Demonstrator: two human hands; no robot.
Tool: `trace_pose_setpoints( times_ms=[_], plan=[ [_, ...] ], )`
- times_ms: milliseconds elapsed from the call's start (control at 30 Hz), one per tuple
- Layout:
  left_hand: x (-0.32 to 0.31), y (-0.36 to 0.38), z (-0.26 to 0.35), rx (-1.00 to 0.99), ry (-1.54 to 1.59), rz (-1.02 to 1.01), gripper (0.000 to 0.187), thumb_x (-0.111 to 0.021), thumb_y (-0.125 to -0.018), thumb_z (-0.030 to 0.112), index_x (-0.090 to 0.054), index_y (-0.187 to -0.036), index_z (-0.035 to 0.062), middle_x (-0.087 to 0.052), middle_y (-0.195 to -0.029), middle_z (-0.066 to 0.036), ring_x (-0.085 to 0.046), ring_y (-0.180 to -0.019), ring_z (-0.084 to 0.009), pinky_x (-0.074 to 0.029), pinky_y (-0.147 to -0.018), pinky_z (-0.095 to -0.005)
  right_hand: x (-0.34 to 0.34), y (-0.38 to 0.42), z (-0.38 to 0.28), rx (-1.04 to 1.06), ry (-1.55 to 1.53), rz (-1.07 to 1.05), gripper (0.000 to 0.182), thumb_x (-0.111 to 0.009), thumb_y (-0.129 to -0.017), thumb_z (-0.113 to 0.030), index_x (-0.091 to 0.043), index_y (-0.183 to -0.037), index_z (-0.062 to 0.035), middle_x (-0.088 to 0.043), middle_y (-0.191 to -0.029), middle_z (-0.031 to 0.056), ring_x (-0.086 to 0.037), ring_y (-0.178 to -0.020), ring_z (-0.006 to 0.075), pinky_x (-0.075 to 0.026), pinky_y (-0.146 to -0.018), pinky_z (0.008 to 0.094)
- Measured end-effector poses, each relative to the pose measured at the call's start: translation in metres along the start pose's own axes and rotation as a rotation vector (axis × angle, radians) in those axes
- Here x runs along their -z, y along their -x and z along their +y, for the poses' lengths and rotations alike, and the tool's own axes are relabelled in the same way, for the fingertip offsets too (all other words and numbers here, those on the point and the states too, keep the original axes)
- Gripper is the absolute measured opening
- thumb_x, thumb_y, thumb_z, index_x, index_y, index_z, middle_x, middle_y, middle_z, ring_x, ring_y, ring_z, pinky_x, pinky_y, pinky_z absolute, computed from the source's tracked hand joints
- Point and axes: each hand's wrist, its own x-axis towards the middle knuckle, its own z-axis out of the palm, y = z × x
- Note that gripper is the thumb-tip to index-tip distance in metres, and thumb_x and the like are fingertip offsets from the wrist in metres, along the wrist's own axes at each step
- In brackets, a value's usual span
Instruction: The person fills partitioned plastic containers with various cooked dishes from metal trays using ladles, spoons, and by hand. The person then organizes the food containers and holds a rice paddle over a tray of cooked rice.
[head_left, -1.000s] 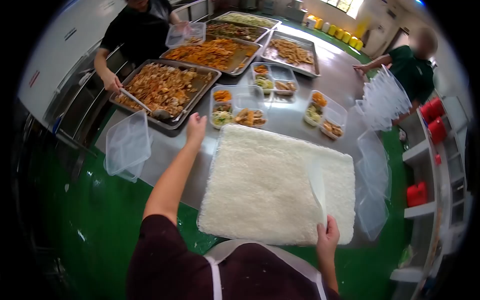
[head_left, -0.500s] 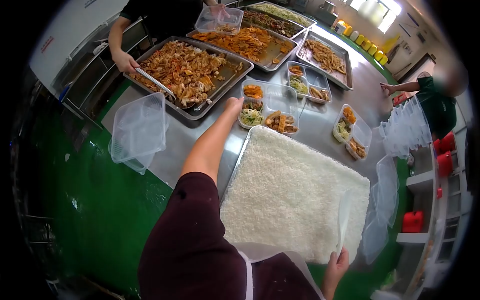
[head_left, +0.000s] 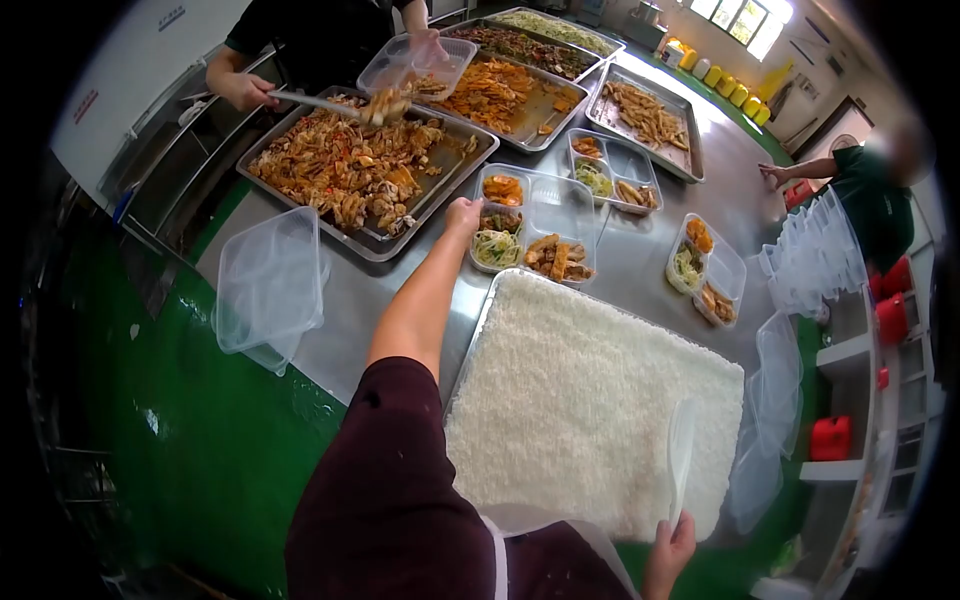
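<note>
My left hand (head_left: 463,215) reaches forward and pinches the left edge of a clear compartment meal box (head_left: 560,207). Orange slices, a dark chopped dish, pale shredded vegetables and browned strips lie in its compartments; the large upper-right one is bare. Just in front of that box, a wide metal tray of white rice (head_left: 590,400) stands close to my body. At the tray's near right, my right hand (head_left: 672,545) is closed round the handle of a white rice paddle (head_left: 681,450), whose blade is over the rice.
Two more filled boxes (head_left: 615,170) (head_left: 706,270) sit on the steel table. Large food trays (head_left: 365,165) stand at the back. Empty boxes (head_left: 270,280) are stacked left, others (head_left: 815,250) right. A co-worker's hand (head_left: 250,90) holds a serving utensil; another person (head_left: 880,200) stands right.
The co-worker's utensil has risen from the tray with food, towards the box in their other hand. My left hand stays on the meal box; my right hand and paddle have shifted slightly.
</note>
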Motion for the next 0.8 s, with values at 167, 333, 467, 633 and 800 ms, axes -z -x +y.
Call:
trace_pose_setpoints(
  times_ms=[167,333,467,633,800],
  plan=[
    [0.001,0.004,0.018,0.036,-0.036,0.025,0.036,-0.067,-0.079,0.030,-0.063,-0.075,-0.0049,-0.065,-0.077,-0.020,-0.063,-0.069,-0.0281,-0.048,-0.065,-0.0402,0.002,0.004,-0.024,0.007,0.010,0.043,0.041,-0.061,-0.086,-0.011,-0.051,-0.119,0.0106,-0.059,-0.113,0.0212,-0.057,-0.101,0.0250,-0.043,-0.089,0.0334],
    [-0.004,-0.010,0.002,0.152,0.359,-0.124,0.028,-0.070,-0.079,0.021,-0.061,-0.079,-0.0055,-0.063,-0.075,-0.014,-0.061,-0.065,-0.0238,-0.048,-0.059,-0.0384,0.000,0.003,-0.015,-0.023,0.024,0.027,0.045,-0.061,-0.087,-0.013,-0.048,-0.122,0.0108,-0.056,-0.118,0.0220,-0.054,-0.109,0.0259,-0.041,-0.094,0.0345],
    [0.011,-0.015,0.005,0.290,0.610,-0.300,0.024,-0.064,-0.084,0.017,-0.058,-0.092,-0.0049,-0.063,-0.083,-0.015,-0.061,-0.065,-0.0247,-0.052,-0.061,-0.0401,-0.001,0.002,-0.016,-0.073,-0.017,-0.006,0.047,-0.061,-0.088,-0.014,-0.046,-0.124,0.0114,-0.053,-0.123,0.0229,-0.051,-0.114,0.0272,-0.039,-0.097,0.0348],
    [0.028,-0.002,0.034,0.463,0.731,-0.438,0.026,-0.056,-0.083,0.019,-0.057,-0.100,-0.0007,-0.062,-0.093,-0.016,-0.064,-0.080,-0.0285,-0.056,-0.068,-0.0439,-0.004,-0.002,-0.010,-0.086,-0.058,-0.021,0.048,-0.060,-0.088,-0.014,-0.044,-0.125,0.0120,-0.051,-0.125,0.0236,-0.049,-0.116,0.0277,-0.038,-0.099,0.0350],
    [0.024,0.022,0.062,0.440,0.764,-0.490,0.041,-0.047,-0.082,0.031,-0.056,-0.108,0.0015,-0.061,-0.100,-0.018,-0.062,-0.087,-0.0317,-0.051,-0.083,-0.0468,-0.006,-0.007,-0.015,-0.079,-0.065,-0.035,0.049,-0.060,-0.089,-0.015,-0.044,-0.125,0.0120,-0.051,-0.125,0.0239,-0.049,-0.117,0.0279,-0.037,-0.099,0.0354]
  ],
)
